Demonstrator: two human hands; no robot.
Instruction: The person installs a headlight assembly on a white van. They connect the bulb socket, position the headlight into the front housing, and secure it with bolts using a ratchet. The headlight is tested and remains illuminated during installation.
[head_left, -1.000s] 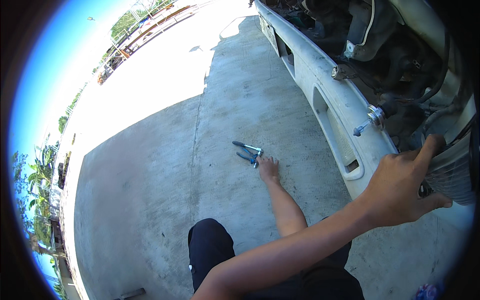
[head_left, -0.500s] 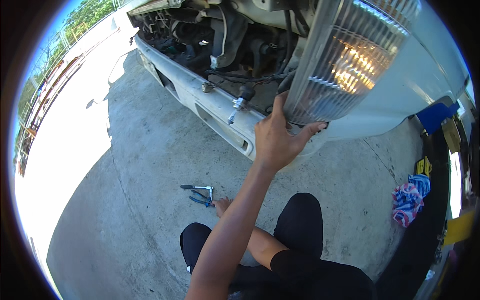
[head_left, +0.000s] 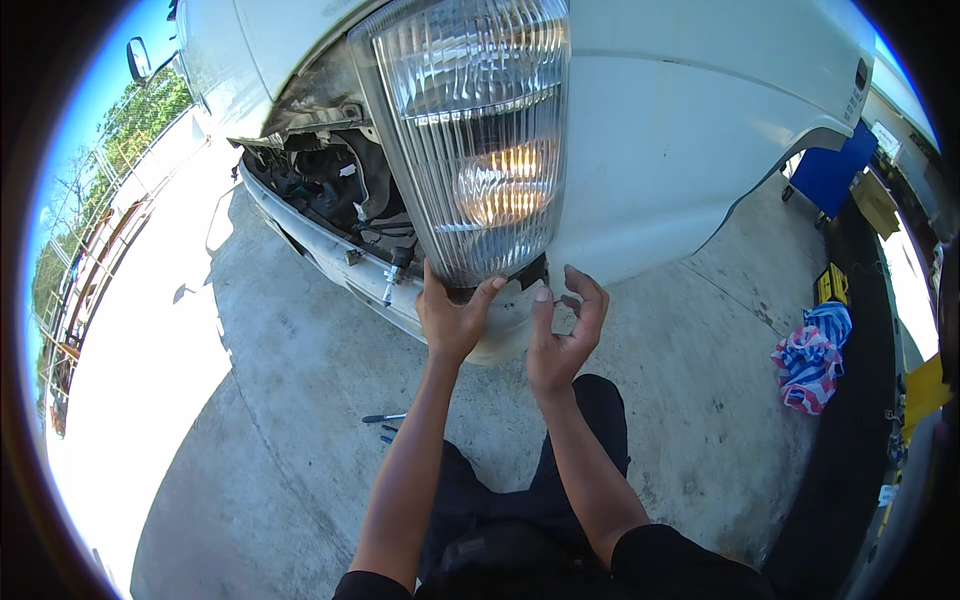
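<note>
A tall clear ribbed corner lamp (head_left: 480,130) with an amber glow stands at the front corner of a white vehicle. My left hand (head_left: 453,325) grips its bottom end, thumb and fingers spread around the lower edge. Beside the lamp's lower right corner, my right hand (head_left: 565,345) is raised with curled fingers and the thumb opposite them; anything small in the pinch is too fine to name. Dark gaps show under the lamp near both hands. On the concrete by my left forearm lie a ratchet handle (head_left: 384,418) and the blue handles of pliers (head_left: 388,436), both partly hidden by my arm.
Left of the lamp, the engine bay (head_left: 330,185) is exposed above the bumper (head_left: 300,232), where a bulb-like fitting (head_left: 398,262) sits. To the right are a striped cloth bundle (head_left: 808,360), a yellow case (head_left: 832,285) and a blue cart (head_left: 835,170).
My right hand has come up from the tools on the floor to the lamp's lower corner. My left hand stays on the lamp's bottom. The view has shifted rightward and up.
</note>
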